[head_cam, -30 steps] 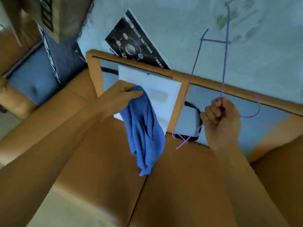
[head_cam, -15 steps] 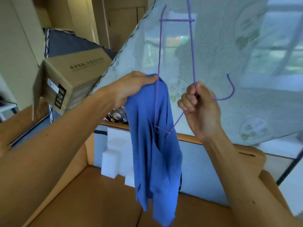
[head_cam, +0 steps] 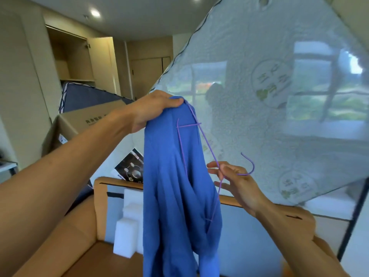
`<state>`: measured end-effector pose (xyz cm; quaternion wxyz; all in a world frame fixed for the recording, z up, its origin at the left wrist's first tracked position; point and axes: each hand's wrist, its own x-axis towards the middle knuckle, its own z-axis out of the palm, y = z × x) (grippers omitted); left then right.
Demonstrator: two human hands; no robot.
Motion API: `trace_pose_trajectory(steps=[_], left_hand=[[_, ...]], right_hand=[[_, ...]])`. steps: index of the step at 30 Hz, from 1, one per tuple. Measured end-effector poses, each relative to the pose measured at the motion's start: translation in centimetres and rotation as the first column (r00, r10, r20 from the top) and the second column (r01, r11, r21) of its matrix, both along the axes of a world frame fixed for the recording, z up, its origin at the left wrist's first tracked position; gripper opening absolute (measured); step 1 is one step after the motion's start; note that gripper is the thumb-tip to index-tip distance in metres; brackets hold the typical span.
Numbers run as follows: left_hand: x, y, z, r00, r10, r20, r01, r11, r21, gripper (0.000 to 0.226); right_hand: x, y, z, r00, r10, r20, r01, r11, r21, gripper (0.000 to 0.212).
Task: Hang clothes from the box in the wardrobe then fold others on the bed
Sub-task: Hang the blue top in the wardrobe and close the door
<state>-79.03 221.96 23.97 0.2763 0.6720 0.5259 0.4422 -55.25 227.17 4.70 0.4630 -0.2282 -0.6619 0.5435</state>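
A blue garment (head_cam: 175, 192) hangs long and limp in the middle of the head view. My left hand (head_cam: 153, 108) grips its top edge from above. A thin purple wire hanger (head_cam: 207, 150) lies against the cloth, one end tucked under the fabric near my left fingers, its hook curling out to the right. My right hand (head_cam: 237, 182) pinches the hanger's neck just below the hook, fingers partly spread. A cardboard box (head_cam: 83, 124) sits behind my left forearm. The wardrobe (head_cam: 73, 56) stands open at the back left.
A large plastic-wrapped mattress (head_cam: 279, 96) leans across the right and upper view. Below it runs a tan bed frame (head_cam: 99, 196) with white foam blocks (head_cam: 125, 236) beside it. A dark blue mattress (head_cam: 85, 96) leans behind the box.
My view has tilted up from the floor to the room. The hanger went from beside the garment to partly inside it, and my right fingers loosened from a fist to a pinch.
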Motion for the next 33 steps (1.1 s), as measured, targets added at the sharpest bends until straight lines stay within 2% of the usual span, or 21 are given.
trace_pose_trajectory(steps=[3, 6, 11, 13, 15, 16, 17, 19, 23, 25, 29, 31, 33], left_hand=[[0.3, -0.3, 0.7, 0.997, 0.011, -0.075, -0.006, 0.998, 0.057, 0.027], [0.5, -0.5, 1.3, 0.997, 0.019, -0.074, -0.010, 0.992, 0.124, 0.029], [0.4, 0.2, 1.4, 0.960, 0.189, -0.206, -0.119, 0.944, 0.308, 0.036], [-0.1, 0.7, 1.4, 0.924, 0.257, -0.283, -0.147, 0.923, 0.357, 0.041], [-0.5, 1.0, 1.7, 0.887, 0.330, -0.322, -0.192, 0.900, 0.392, 0.043], [-0.8, 1.1, 1.9, 0.873, 0.363, -0.327, -0.224, 0.892, 0.392, 0.043], [-0.9, 1.1, 2.1, 0.862, 0.380, -0.335, -0.246, 0.892, 0.380, 0.042], [-1.2, 0.9, 2.4, 0.862, 0.370, -0.347, -0.260, 0.909, 0.326, 0.039], [-1.9, 1.1, 2.6, 0.873, 0.347, -0.344, -0.282, 0.933, 0.225, 0.034], [-2.0, 1.1, 2.5, 0.893, 0.322, -0.314, -0.280, 0.944, 0.172, 0.030], [-2.4, 1.4, 2.0, 0.945, 0.247, -0.215, -0.243, 0.969, 0.045, 0.049], [-2.4, 1.2, 1.8, 0.967, 0.202, -0.153, -0.205, 0.979, 0.001, 0.049], [-2.4, 1.3, 1.8, 0.981, 0.177, -0.078, -0.179, 0.983, -0.026, 0.048]], right_hand=[[0.2, -0.6, 0.7, 0.997, 0.077, 0.028, -0.076, 0.997, -0.029, 0.036], [-0.2, -1.1, 0.6, 0.990, 0.134, 0.032, -0.133, 0.991, -0.019, 0.037], [-1.5, -1.2, -0.3, 0.991, 0.133, 0.025, -0.133, 0.991, 0.009, 0.043], [-1.8, -1.2, -0.6, 0.994, 0.103, -0.038, -0.102, 0.994, 0.024, 0.040], [-1.7, -1.1, -0.8, 0.980, 0.059, -0.190, -0.063, 0.998, -0.014, 0.037], [-1.7, -1.0, -0.7, 0.958, 0.042, -0.284, -0.060, 0.997, -0.053, 0.042], [-1.4, -1.0, -0.5, 0.929, 0.022, -0.370, -0.054, 0.996, -0.076, 0.046], [-0.9, -1.0, 0.3, 0.866, 0.012, -0.500, -0.052, 0.996, -0.066, 0.039], [-0.7, -0.5, 3.0, 0.757, 0.102, -0.645, -0.132, 0.991, 0.002, 0.024], [-1.1, -0.4, 4.5, 0.733, 0.151, -0.664, -0.174, 0.984, 0.032, 0.018], [-2.3, 0.1, 7.4, 0.685, 0.257, -0.681, -0.278, 0.957, 0.082, 0.019], [-3.5, 0.6, 8.4, 0.701, 0.297, -0.649, -0.302, 0.947, 0.108, 0.021], [-5.0, 1.2, 8.4, 0.777, 0.300, -0.553, -0.289, 0.951, 0.110, 0.026]])
